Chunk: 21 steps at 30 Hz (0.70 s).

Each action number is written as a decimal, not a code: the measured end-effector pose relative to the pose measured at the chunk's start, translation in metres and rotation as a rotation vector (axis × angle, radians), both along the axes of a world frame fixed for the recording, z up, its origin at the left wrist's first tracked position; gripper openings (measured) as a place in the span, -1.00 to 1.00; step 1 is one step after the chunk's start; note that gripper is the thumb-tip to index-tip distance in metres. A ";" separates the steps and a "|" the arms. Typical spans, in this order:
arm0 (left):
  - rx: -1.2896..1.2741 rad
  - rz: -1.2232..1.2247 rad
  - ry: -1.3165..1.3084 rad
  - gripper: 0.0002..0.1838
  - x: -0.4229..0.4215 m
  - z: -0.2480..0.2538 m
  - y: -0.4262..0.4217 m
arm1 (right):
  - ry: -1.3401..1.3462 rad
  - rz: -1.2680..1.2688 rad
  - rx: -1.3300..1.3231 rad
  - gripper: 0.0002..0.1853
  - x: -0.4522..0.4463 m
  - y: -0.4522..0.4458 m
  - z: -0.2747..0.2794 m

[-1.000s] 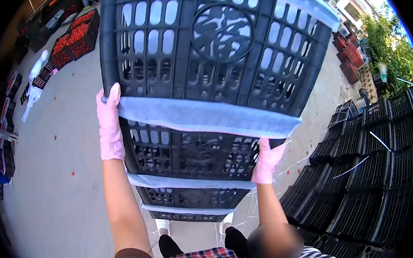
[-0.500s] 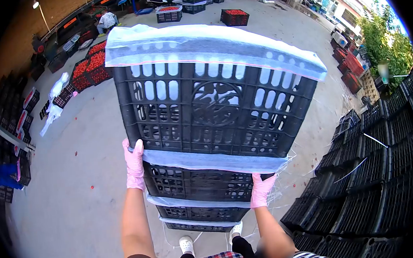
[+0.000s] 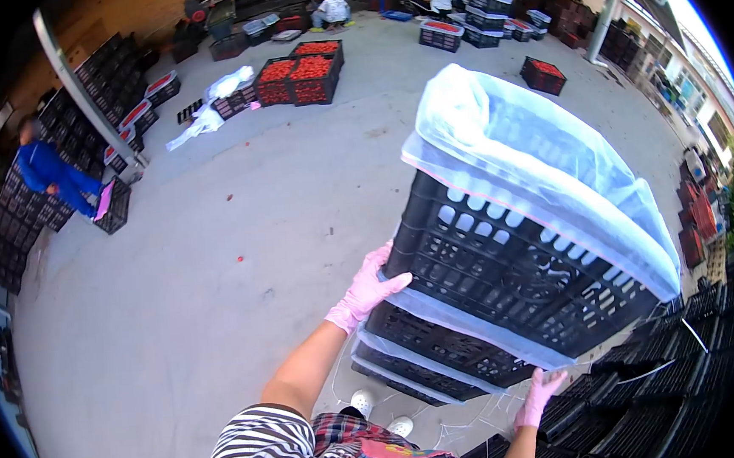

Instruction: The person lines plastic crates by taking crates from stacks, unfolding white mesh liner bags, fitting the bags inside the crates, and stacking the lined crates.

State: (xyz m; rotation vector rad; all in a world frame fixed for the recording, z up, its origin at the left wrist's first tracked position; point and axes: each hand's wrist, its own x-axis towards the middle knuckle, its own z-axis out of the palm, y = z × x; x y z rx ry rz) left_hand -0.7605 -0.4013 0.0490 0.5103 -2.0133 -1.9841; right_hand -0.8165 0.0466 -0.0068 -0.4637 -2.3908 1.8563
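Observation:
A black plastic crate (image 3: 505, 262) with a white mesh liner (image 3: 547, 131) folded over its rim tops a stack of similar lined crates. The stack leans to the right in view. My left hand (image 3: 371, 288), in a pink glove, grips this top crate at its lower left corner, thumb on the front face. Also gloved in pink, my right hand (image 3: 539, 397) is at the lower right corner, its thumb and fingertips against the crate's bottom edge; part of its hold is hidden. Below it, a second crate (image 3: 443, 338) shows its own liner band.
Crates of red produce (image 3: 314, 79) stand on the concrete floor (image 3: 220, 324). A person in blue (image 3: 57, 178) is at the left beside a post (image 3: 85, 87). Piled black crates (image 3: 651, 396) line the right side. Other people work at the back. Loose strings lie near my feet.
My view has swung left, so the stack now sits further right and is seen at an angle. Both hands stay at the top crate's lower corners. A person in blue has come into view.

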 end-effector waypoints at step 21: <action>-0.103 -0.293 -0.122 -0.32 0.216 0.074 0.010 | 0.043 0.243 -0.287 -0.20 0.133 -0.031 0.202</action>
